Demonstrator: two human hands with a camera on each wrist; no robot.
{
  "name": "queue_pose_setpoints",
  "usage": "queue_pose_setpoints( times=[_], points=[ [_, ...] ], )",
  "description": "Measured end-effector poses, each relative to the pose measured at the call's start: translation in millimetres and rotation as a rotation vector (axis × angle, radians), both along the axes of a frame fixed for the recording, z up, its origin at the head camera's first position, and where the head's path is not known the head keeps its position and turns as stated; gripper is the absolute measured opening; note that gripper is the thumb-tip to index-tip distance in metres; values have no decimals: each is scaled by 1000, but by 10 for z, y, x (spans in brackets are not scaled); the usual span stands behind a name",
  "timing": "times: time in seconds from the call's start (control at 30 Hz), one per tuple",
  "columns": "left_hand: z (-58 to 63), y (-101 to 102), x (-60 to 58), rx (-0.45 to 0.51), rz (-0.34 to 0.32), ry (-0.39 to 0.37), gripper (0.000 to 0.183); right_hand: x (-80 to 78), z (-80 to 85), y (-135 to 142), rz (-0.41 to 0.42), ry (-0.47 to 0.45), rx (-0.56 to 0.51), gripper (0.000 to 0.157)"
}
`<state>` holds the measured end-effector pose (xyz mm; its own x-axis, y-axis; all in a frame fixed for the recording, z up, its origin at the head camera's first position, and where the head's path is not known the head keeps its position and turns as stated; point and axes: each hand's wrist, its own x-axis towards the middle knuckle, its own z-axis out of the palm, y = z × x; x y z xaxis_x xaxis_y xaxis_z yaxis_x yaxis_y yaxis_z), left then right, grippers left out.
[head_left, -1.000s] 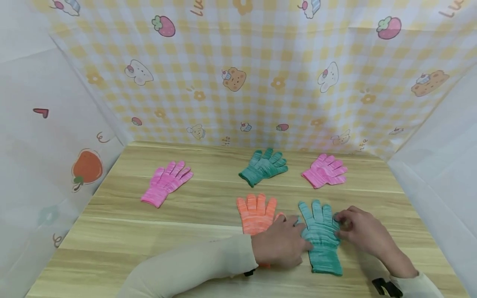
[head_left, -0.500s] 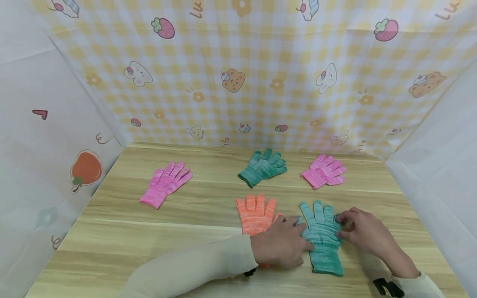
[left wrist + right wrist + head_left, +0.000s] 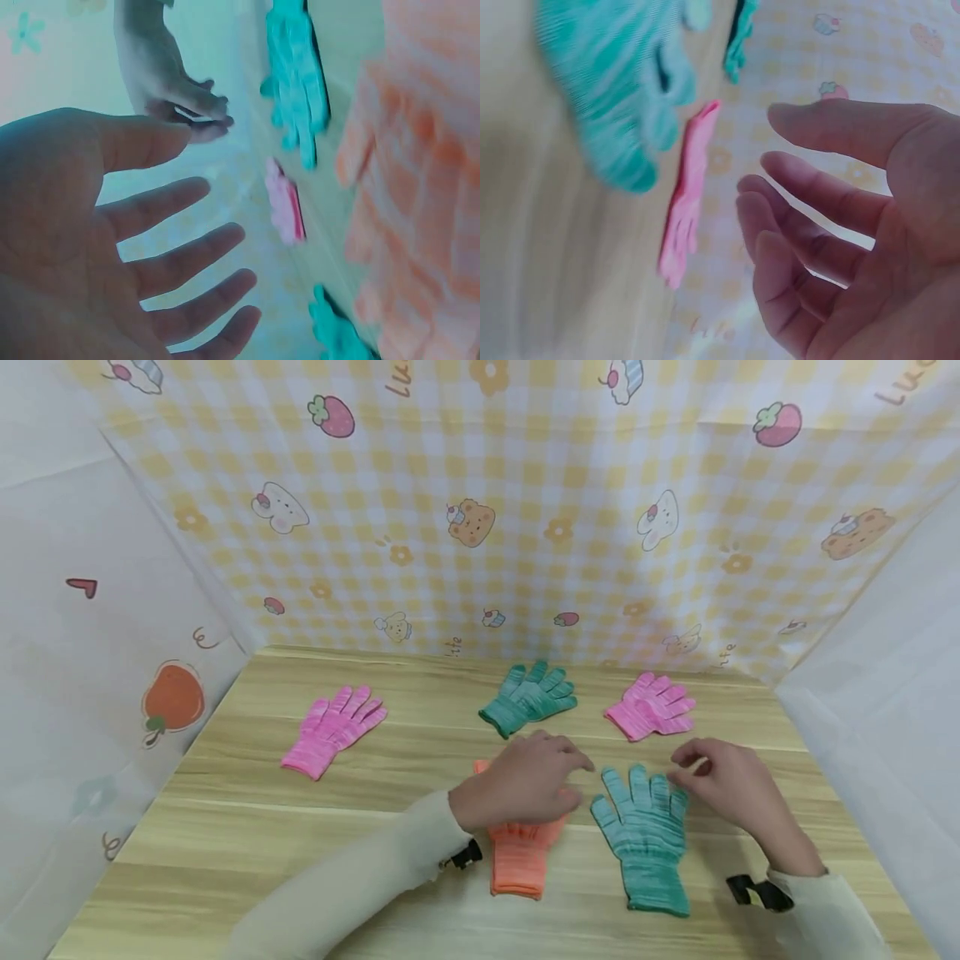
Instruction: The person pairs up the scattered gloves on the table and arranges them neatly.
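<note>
My left hand (image 3: 525,781) hovers over an orange knit glove (image 3: 519,860), hiding most of its fingers in the head view. In the left wrist view its fingers (image 3: 191,247) spread apart with nothing between them. To the right, a light teal knit glove (image 3: 647,843) lies flat, fingers pointing away from me and cuff nearest me. My right hand (image 3: 731,781) is raised beside the teal glove's fingertips. The right wrist view shows its thumb and relaxed, bent fingers (image 3: 810,202) holding nothing, with the teal glove (image 3: 622,82) beyond.
A dark green glove (image 3: 528,697) and a pink glove (image 3: 651,706) lie along the back of the wooden table (image 3: 420,693). Another pink glove (image 3: 335,731) lies at the left. A checked cloth (image 3: 420,577) hangs behind, with white side walls (image 3: 885,635).
Both hands have let go of the teal glove and lifted away. The left has moved up and left over the orange glove, uncovering its cuff; the teal glove's side fingers now show.
</note>
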<state>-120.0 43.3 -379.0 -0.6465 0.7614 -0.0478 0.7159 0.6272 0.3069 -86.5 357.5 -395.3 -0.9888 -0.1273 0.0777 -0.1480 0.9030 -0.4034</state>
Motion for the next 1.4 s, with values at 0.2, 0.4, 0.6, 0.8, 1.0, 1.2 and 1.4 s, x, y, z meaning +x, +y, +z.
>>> queue_pose_setpoints(
  times=[0.2,0.4,0.6,0.8,1.0,1.2,1.4],
  points=[
    [-5,-263,-284,124,86,-10,37,-382,90,-296,14,38,-63,18],
    [-68,-456,-483,222,170,-63,38,-745,129,-570,42,-23,-187,16],
    [-124,-608,-658,296,289,-105,41,-1022,111,-745,16,-69,-240,21],
    [-187,-728,-846,323,421,-129,40,-1274,51,-815,-23,-89,-279,28],
    [-231,-776,-986,283,503,-186,40,-1530,-39,-862,-101,-131,-343,29],
    [-451,-768,-1191,244,510,-214,31,-1728,-199,-932,-123,-105,-356,27],
    [-635,-754,-1295,218,453,-182,20,-1814,-320,-1061,-128,-78,-330,28]
  ],
)
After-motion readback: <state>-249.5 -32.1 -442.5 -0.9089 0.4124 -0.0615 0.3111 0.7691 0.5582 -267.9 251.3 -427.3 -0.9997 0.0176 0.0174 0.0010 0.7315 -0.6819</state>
